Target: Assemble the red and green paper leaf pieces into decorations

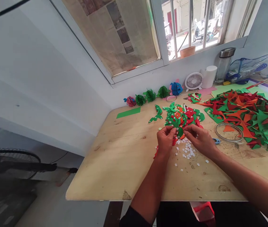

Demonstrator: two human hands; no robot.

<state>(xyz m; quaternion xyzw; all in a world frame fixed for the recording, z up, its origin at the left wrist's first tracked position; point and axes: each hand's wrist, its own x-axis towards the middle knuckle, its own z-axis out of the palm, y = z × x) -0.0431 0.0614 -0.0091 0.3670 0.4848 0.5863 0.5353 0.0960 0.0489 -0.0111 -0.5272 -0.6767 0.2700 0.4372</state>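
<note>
A curved green paper cutout (pixel 179 132) with small white squares on it is held just above the table, in front of a heap of similar pieces. The fingers of my left hand (pixel 165 139) pinch its left side. My right hand (pixel 200 137) is closed in a pinch at its right edge; what sits between those fingertips is too small to make out. Behind both hands lies the heap of green, red and orange cutouts (pixel 176 115), many dotted with white squares. Loose white paper bits (pixel 188 152) are scattered on the wood below my hands.
Paper scraps (pixel 244 110) are piled on the right, beside a tape roll (pixel 229 132). Folded paper ornaments (pixel 150 95) line the wall near a small white fan (pixel 194 81) and a glass bottle (pixel 225 66). A green strip (pixel 128 112) lies at the left; the table's front edge (pixel 96 199) is near.
</note>
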